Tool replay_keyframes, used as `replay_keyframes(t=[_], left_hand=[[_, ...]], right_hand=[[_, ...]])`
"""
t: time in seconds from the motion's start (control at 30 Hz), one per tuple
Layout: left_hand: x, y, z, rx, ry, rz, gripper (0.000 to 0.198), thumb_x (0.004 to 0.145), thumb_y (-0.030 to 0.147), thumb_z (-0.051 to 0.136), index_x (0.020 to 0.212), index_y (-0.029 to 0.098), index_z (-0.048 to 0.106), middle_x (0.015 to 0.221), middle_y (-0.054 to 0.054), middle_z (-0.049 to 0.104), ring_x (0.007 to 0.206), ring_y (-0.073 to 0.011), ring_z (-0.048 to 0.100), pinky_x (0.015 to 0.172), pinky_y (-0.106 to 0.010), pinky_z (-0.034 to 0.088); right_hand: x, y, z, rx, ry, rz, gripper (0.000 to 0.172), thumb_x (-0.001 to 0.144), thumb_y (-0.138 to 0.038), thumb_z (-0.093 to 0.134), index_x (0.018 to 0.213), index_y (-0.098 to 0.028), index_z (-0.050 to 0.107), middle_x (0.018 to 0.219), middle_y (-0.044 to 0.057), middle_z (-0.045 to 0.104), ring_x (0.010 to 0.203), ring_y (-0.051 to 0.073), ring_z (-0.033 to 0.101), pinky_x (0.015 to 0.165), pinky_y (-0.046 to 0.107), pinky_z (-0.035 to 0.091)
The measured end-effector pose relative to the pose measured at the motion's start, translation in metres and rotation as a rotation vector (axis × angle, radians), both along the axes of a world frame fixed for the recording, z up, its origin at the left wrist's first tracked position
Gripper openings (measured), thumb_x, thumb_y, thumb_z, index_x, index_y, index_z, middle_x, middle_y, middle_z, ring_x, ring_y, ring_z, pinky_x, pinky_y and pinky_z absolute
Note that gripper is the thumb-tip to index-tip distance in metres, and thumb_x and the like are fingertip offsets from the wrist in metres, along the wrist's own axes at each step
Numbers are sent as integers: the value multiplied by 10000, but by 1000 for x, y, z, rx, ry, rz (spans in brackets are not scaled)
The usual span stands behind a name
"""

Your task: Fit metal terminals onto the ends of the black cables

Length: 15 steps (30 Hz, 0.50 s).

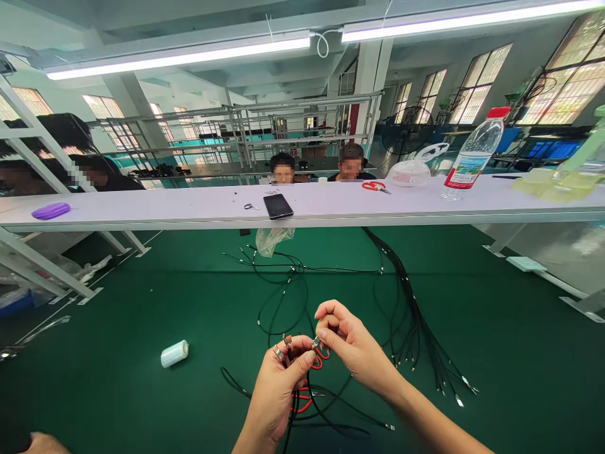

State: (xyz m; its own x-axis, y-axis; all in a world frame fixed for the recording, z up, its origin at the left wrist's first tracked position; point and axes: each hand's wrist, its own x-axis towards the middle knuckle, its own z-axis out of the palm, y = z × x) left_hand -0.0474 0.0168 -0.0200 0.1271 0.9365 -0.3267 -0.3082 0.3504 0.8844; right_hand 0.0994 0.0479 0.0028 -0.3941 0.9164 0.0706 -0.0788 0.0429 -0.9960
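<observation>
My left hand point(282, 384) is closed around a black cable point(293, 413), with a small metal connector point(315, 343) between thumb and forefinger. Small metal pieces also show between its other fingers. My right hand point(352, 343) pinches at the same connector from the right; what its fingertips hold is too small to make out. Red-handled scissors point(302, 403) lie on the green table just under the hands, partly covered by cables. A second red loop shows right beside the connector.
A bundle of black cables point(407, 293) lies at the right, thinner cables point(283, 265) behind my hands. A white roll point(174, 354) sits left. The raised shelf point(189, 205) holds a phone point(278, 206), orange scissors point(375, 186) and a bottle point(475, 154). Other people sit beyond; another person's hand point(45, 443) shows lower left.
</observation>
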Motion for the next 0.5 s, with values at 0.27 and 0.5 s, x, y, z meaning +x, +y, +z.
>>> replay_keyframes(t=[0.27,0.5], left_hand=[[-1,2,3,-16,23,29,317,601,333,733,813,126,621,688,-6,558,504,-15,313,455,-160,201],[-9,7,-1,19,43,86,366,675,432,654,861,119,620,658,-2,532,469,-5,269,445,-164,169]], right_hand=[[0,2,-4,-24,19,2,180,850,-303,463,945,-172,385,664,-30,401,613,92,384,590,213,339],[16,6,-20,-24,-77,-115,223,846,-340,457,973,-174,380,658,-31,416,610,95,413,602,220,352]])
